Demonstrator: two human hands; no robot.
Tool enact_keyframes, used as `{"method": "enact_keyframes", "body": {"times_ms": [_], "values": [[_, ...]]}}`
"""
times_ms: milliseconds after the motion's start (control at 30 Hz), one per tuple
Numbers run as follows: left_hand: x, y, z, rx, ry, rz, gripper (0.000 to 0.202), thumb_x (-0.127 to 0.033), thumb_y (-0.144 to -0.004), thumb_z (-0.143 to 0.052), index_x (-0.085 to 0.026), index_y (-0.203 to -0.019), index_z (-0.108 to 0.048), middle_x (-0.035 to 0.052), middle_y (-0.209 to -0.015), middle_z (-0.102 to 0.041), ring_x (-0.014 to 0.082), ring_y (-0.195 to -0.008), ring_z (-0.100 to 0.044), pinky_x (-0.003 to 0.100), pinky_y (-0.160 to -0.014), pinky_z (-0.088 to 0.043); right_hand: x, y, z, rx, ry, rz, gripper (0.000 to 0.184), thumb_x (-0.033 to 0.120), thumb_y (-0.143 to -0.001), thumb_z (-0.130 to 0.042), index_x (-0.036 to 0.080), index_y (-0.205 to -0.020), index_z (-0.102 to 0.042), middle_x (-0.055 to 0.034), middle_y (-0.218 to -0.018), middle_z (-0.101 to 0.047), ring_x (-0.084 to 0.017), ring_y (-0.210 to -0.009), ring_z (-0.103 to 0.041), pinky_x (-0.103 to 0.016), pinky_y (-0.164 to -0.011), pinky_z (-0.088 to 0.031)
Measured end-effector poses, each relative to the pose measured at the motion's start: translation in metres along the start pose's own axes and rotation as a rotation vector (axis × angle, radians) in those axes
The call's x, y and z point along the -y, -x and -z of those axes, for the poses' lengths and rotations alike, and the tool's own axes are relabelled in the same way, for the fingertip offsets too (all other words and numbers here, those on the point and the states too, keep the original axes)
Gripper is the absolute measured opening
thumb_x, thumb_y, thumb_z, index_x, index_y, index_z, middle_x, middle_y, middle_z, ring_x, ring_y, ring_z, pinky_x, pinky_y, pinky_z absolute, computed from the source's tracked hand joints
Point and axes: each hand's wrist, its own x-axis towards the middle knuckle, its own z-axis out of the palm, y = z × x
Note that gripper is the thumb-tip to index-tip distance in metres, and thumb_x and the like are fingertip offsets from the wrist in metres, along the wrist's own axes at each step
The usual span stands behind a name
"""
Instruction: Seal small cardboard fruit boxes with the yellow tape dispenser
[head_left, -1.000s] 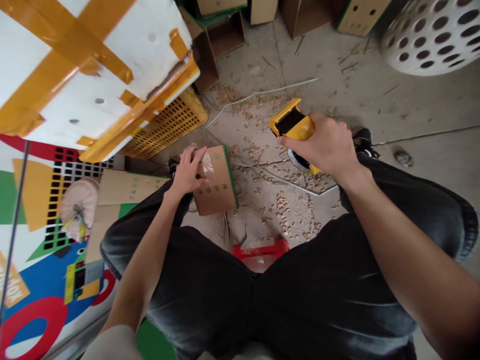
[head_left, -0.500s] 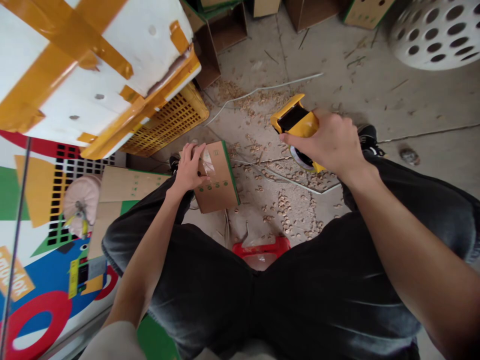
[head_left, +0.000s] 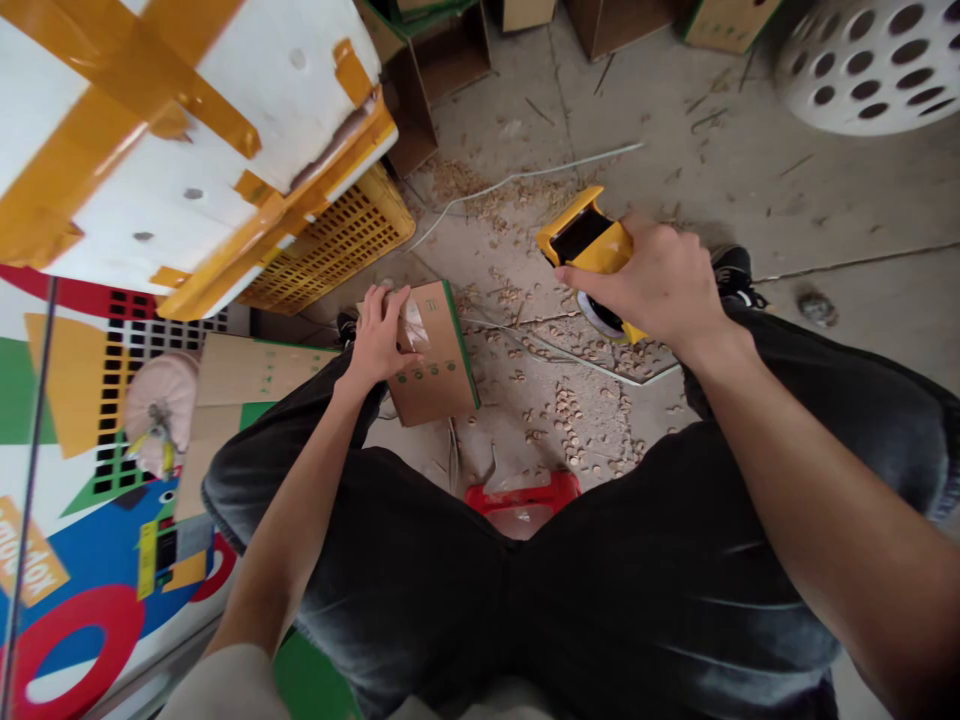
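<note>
My left hand [head_left: 382,335] grips a small cardboard box [head_left: 435,375] with a green edge, the thumb on its printed face and the fingers over its far left side. A strip of clear tape [head_left: 414,325] lies shiny on that face. Off to the right, my right hand [head_left: 664,290] is closed around a yellow tape dispenser [head_left: 611,250] and holds it tilted, apart from the box. A roll shows partly at the dispenser's lower side; the rest is hidden by the hand.
Wood chips [head_left: 568,408] and a thin white strip [head_left: 517,178] litter the concrete floor. At left stand a taped white foam box [head_left: 247,60] and a yellow crate [head_left: 337,235]. Open cartons [head_left: 454,55] and a white perforated basket [head_left: 862,65] are farther off. Something red [head_left: 559,490] lies between my legs.
</note>
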Motion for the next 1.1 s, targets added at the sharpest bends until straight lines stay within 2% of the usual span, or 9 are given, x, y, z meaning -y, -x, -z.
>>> {"method": "enact_keyframes", "body": {"times_ms": [367, 600, 767, 900, 1100], "values": [[-0.009, 0.001, -0.001, 0.003, -0.041, 0.03, 0.127, -0.035, -0.057, -0.097, -0.026, -0.165, -0.03, 0.0204, -0.17, -0.026, 0.0511, -0.161, -0.016, 0.07, -0.128, -0.021, 0.001, 0.001, 0.001, 0.034, 0.005, 0.003, 0.057, 0.066, -0.086, -0.072, 0.018, -0.117, -0.067, -0.0201, -0.109, -0.074, -0.046, -0.11, -0.071, -0.056, -0.091, -0.055], [-0.014, 0.001, -0.003, 0.002, -0.027, 0.071, 0.133, -0.04, -0.053, -0.101, -0.028, -0.165, -0.03, 0.0201, -0.171, -0.024, 0.0525, -0.161, -0.011, 0.078, -0.124, -0.023, 0.001, 0.003, 0.002, 0.031, -0.039, 0.024, 0.056, 0.071, -0.085, -0.069, 0.023, -0.115, -0.066, -0.0178, -0.104, -0.074, -0.045, -0.111, -0.069, -0.053, -0.089, -0.054], [-0.02, 0.001, -0.005, -0.021, -0.037, 0.107, 0.128, -0.047, -0.056, -0.1, -0.027, -0.164, -0.033, 0.0225, -0.172, -0.022, 0.0532, -0.162, -0.009, 0.079, -0.123, -0.021, 0.001, 0.002, 0.001, 0.019, 0.005, 0.013, 0.059, 0.069, -0.083, -0.072, 0.019, -0.114, -0.068, -0.0186, -0.104, -0.074, -0.046, -0.106, -0.071, -0.053, -0.088, -0.054], [-0.024, 0.002, -0.006, -0.002, -0.076, 0.144, 0.136, -0.044, -0.053, -0.102, -0.026, -0.166, -0.029, 0.0246, -0.174, -0.017, 0.0548, -0.162, -0.005, 0.083, -0.121, -0.019, 0.0, 0.001, -0.001, 0.017, -0.001, 0.025, 0.063, 0.07, -0.082, -0.074, 0.016, -0.115, -0.07, -0.0203, -0.106, -0.075, -0.047, -0.106, -0.071, -0.053, -0.087, -0.054], [-0.028, 0.004, -0.012, -0.027, -0.096, 0.153, 0.141, -0.053, -0.052, -0.102, -0.025, -0.166, -0.025, 0.0263, -0.176, -0.009, 0.0562, -0.161, 0.002, 0.085, -0.119, -0.016, 0.0, 0.002, 0.0, 0.024, -0.008, 0.023, 0.061, 0.07, -0.083, -0.073, 0.018, -0.116, -0.07, -0.0201, -0.107, -0.075, -0.046, -0.106, -0.071, -0.054, -0.089, -0.054]]}}
